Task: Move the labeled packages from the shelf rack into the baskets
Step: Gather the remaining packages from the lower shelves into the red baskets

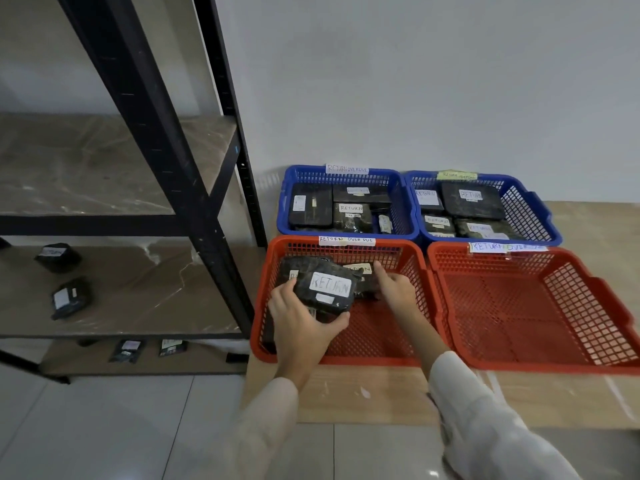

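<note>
Shelf rack (194, 188): black frame with brown boards, cut off at the left and top edges.
Middle-shelf packages: two dark ones (57, 258) (71, 299); their white labels are too blurred to read.
Bottom-shelf packages: two more (126, 349) (172, 347), small and hard to make out.
Left hand (301, 317): fingers and thumb curled round the near edge of a dark package (329, 287) marked RETURN, held over the left red basket (374, 341).
Beneath it: other packages (356, 270), mostly hidden, labels covered.
Right hand (394, 289): inside the same basket, forefinger stretched out; the other fingers are hidden, so I cannot tell whether it grips anything.
Left blue basket (282, 206): several labelled packages (311, 206); rim tag reads RETURN OVERDUE.
Right blue basket (523, 209): more packages (471, 200); its rim tag is blurred.
Right red basket (519, 323): cut off at the right edge.
Surface: the baskets stand touching on a wood-toned board (381, 393) laid on pale floor tiles (104, 427).
Room: a plain light wall (415, 81) behind.
</note>
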